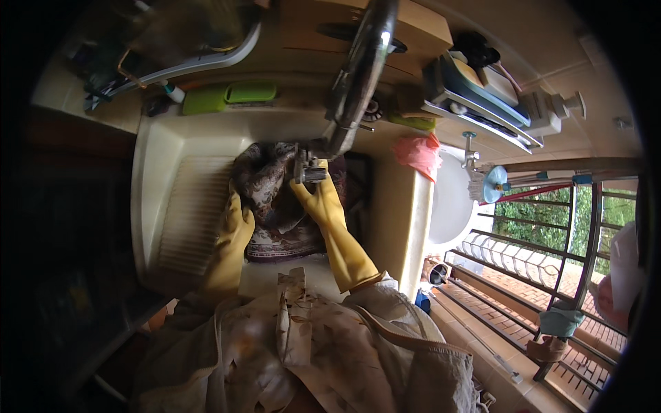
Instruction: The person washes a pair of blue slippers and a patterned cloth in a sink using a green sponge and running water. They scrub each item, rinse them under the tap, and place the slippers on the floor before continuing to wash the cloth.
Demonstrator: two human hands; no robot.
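A dark patterned cloth (273,206) with a floral border lies bunched in a pale laundry sink (147,196). My left hand (237,219), in a yellow rubber glove, holds the cloth's left side, its thumb over the fabric. On the right, my right hand (320,199), also gloved in yellow, reaches onto the cloth with the thumb apart. The end of a metal faucet (361,77) hangs over its fingertips and hides them, so its grip is unclear. A ribbed washboard (196,217) slopes along the sink's left side.
Green soap dishes (251,92) line the back ledge. Pink cloth (421,155) drapes over the sink's right corner, beside a white basin (452,196) with a small tap (470,149). A rack (485,98) with bottles stands behind. Window bars (516,294) are at far right.
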